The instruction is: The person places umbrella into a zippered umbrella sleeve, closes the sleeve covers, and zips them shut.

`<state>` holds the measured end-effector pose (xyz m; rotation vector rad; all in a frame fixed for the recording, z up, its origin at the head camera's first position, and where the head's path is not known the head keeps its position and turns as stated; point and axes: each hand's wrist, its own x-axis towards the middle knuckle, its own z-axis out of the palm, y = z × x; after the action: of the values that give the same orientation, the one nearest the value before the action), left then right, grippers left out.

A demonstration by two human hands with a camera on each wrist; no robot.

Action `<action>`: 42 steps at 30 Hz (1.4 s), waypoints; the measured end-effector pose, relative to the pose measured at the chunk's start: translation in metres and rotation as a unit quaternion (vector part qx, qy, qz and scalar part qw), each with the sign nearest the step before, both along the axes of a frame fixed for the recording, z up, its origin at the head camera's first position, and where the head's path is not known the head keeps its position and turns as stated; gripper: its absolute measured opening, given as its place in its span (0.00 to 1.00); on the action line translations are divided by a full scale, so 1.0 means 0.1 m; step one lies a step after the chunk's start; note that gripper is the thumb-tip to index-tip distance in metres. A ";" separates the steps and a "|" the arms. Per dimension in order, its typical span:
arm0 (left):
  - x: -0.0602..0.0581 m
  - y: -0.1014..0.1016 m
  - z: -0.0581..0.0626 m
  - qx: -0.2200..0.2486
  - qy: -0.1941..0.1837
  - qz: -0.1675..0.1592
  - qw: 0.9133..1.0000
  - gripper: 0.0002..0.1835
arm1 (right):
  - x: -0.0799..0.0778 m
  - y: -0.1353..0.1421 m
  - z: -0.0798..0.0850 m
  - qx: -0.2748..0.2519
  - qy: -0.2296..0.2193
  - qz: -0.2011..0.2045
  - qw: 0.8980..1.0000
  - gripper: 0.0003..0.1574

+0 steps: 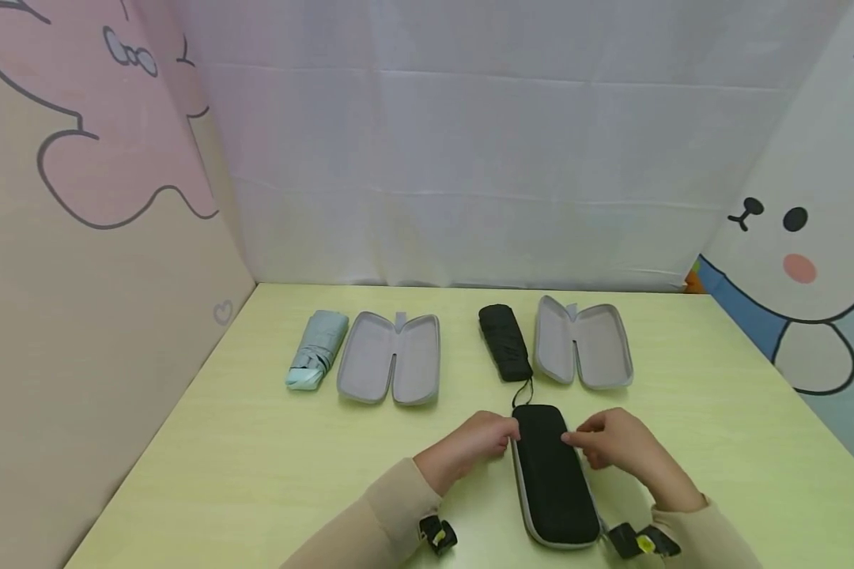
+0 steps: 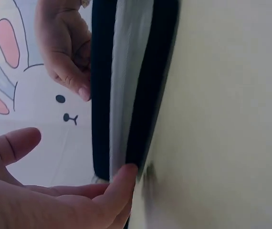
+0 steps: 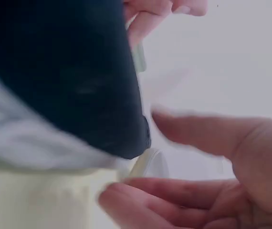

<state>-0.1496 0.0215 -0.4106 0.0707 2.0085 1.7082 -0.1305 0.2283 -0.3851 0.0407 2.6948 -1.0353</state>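
A closed black case [image 1: 557,478] with a pale grey band round its side lies lengthwise on the table. My left hand [image 1: 475,444] is at its left edge near the far end. In the left wrist view, a fingertip touches the side of the case [image 2: 100,90], while the thumb stands apart from it. Opposite, my right hand [image 1: 617,444] is at the right edge, its foremost fingertip at the rim. The right wrist view shows a gap between the right thumb and fingers [image 3: 174,198], close to the blurred case [image 3: 78,71].
Beyond the case lie a folded black umbrella [image 1: 505,344] with a cord loop and an opened grey case [image 1: 605,344]. Farther left are a folded light-blue umbrella [image 1: 318,348] and another opened grey case [image 1: 366,356]. Printed cloth walls [image 1: 470,158] enclose the pale yellow table [image 1: 256,474].
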 end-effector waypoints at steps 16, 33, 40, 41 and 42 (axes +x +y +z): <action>-0.58 0.07 0.23 -0.007 0.039 0.102 0.994 0.26 | -0.83 -0.42 0.15 0.010 0.185 -0.005 0.983 0.25; -1.07 0.32 0.21 0.024 0.000 0.198 0.980 0.27 | -1.30 -0.64 0.05 0.030 0.099 0.002 0.995 0.23; -1.21 0.44 0.08 -0.012 0.002 0.198 0.980 0.30 | -1.28 -0.54 0.12 -0.018 0.081 -0.028 0.996 0.27; -1.24 0.45 0.07 -0.038 0.013 0.202 0.979 0.30 | -1.27 -0.52 0.13 -0.023 0.085 -0.031 0.996 0.27; -1.26 0.45 0.05 -0.068 0.027 0.205 0.976 0.29 | -1.27 -0.50 0.14 -0.027 0.091 -0.032 0.995 0.27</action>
<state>-0.2758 0.0663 -0.4060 -0.3727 2.2938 1.8137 -0.2570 0.1778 -0.3713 0.0243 2.8430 -1.1825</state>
